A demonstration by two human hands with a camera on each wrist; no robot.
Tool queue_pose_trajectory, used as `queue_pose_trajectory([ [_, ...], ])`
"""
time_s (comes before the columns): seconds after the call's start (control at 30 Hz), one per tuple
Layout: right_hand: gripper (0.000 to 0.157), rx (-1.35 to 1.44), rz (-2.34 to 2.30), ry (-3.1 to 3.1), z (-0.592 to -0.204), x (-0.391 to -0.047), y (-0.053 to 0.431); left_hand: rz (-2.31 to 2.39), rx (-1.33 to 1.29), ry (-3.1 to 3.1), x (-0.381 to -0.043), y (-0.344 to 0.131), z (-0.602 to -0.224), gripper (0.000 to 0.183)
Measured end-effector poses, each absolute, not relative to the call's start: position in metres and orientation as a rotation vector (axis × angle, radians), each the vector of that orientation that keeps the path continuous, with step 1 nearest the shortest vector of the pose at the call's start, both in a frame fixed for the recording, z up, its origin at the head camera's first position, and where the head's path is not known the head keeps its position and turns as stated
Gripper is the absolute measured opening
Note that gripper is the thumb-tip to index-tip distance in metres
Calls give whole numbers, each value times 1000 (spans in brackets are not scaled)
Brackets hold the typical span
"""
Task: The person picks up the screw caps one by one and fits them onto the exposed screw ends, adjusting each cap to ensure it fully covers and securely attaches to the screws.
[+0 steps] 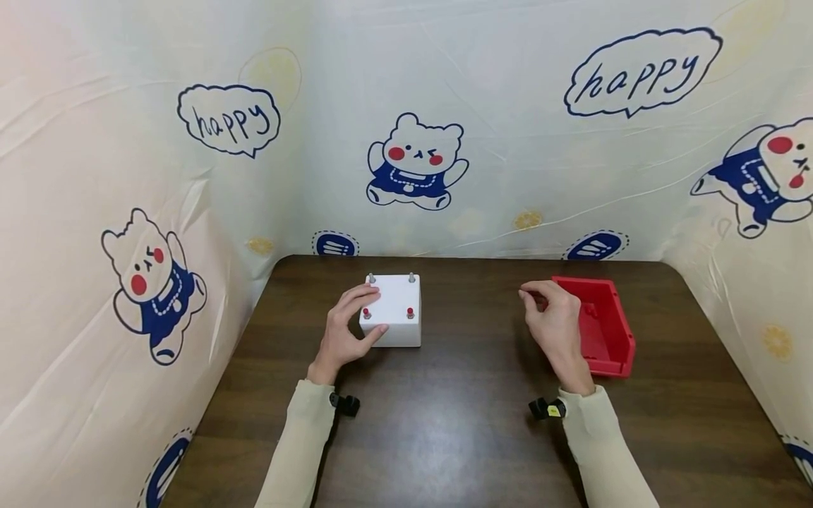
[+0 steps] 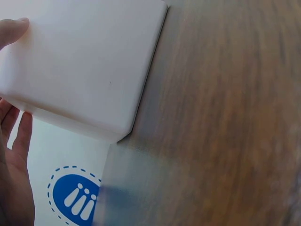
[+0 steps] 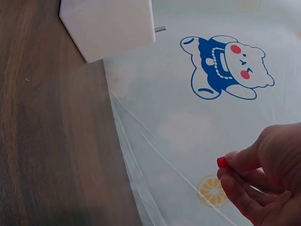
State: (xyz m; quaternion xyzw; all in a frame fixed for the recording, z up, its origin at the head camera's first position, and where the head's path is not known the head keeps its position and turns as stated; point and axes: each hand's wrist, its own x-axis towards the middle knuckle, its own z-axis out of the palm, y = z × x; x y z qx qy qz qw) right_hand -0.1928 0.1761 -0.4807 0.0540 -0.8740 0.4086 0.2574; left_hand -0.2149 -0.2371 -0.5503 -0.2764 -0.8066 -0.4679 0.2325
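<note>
A white box (image 1: 395,300) stands on the table left of centre, with metal posts rising from its top corners. Small red caps (image 1: 410,312) sit on the two near posts, while the two far posts (image 1: 411,277) show bare metal. My left hand (image 1: 341,337) grips the box from its left, thumb on the near face and fingers at the top and left edge. Over the left edge of the red bin, my right hand (image 1: 554,321) pinches a small red cap (image 3: 221,162) between thumb and fingertips, seen in the right wrist view.
The open red bin (image 1: 624,328) lies on the right part of the dark wooden table (image 1: 444,423). A printed cloth (image 1: 508,162) with bears and lettering hangs behind the table and along both sides. Black wrist cameras (image 1: 348,405) are strapped to both forearms.
</note>
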Motion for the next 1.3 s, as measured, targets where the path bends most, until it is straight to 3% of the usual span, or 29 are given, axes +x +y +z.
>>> queue_pose_trajectory([
  [1.3,20,226,1190,-2300,-475,-200,152,-1285,-768,-2207,-215,-237,-549,61],
])
